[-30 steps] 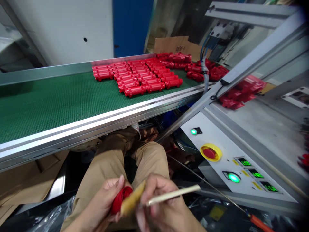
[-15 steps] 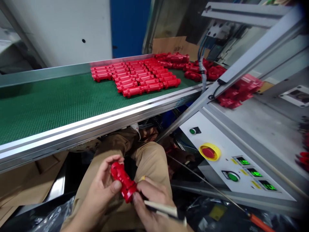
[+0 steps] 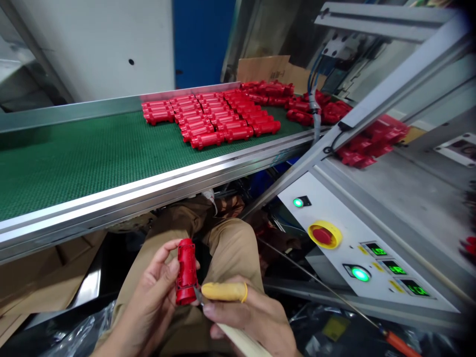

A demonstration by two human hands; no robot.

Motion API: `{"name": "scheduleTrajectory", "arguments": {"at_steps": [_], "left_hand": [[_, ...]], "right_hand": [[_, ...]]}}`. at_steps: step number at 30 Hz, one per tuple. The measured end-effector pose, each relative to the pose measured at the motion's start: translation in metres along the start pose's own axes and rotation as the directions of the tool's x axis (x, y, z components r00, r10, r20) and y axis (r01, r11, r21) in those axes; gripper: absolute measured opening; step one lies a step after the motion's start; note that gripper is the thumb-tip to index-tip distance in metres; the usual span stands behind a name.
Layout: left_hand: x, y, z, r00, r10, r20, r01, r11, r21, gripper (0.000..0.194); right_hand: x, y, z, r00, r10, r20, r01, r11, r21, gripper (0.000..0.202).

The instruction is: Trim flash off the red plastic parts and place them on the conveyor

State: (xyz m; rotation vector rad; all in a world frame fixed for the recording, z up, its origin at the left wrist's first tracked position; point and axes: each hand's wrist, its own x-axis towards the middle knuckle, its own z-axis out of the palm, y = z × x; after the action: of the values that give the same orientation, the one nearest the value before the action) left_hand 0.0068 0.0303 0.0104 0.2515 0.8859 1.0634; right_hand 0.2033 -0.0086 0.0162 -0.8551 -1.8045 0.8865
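Lower centre of frame: left hand [image 3: 154, 287] curled round 1 red part [image 3: 187, 267], right hand [image 3: 256, 317] closed on knife [image 3: 238, 339], blade [image 3: 199, 296] at the part's lower end. I judge this trimming; next stroke wants steady hold, light pressure.

From the left hand [image 3: 156, 287], bare belt [image 3: 74, 158] gives room at 11 o'clock, beyond the raised metal edge [image 3: 156, 191]. Red parts [image 3: 219, 119] crowd it at 1; the post [image 3: 405, 76] slants across at 2. At 3, the right hand [image 3: 256, 312] with its knife [image 3: 238, 339] blocks, panel [image 3: 347, 230] beyond.
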Motion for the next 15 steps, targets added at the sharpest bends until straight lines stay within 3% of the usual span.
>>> {"name": "scheduleTrajectory", "arguments": {"at_steps": [9, 15], "left_hand": [[-0.001, 0.0, -0.001, 1.0, 0.007, 0.006, -0.007, 1.0, 0.015, 0.047], [0.0, -0.002, -0.002, 1.0, 0.018, -0.01, -0.018, 0.999, 0.034, 0.047]], "right_hand": [[0.001, 0.006, 0.006, 0.997, 0.001, -0.074, -0.001, 1.0, 0.004, 0.026], [0.005, -0.005, -0.002, 0.99, 0.117, 0.084, -0.112, 0.992, -0.058, 0.025]]}}
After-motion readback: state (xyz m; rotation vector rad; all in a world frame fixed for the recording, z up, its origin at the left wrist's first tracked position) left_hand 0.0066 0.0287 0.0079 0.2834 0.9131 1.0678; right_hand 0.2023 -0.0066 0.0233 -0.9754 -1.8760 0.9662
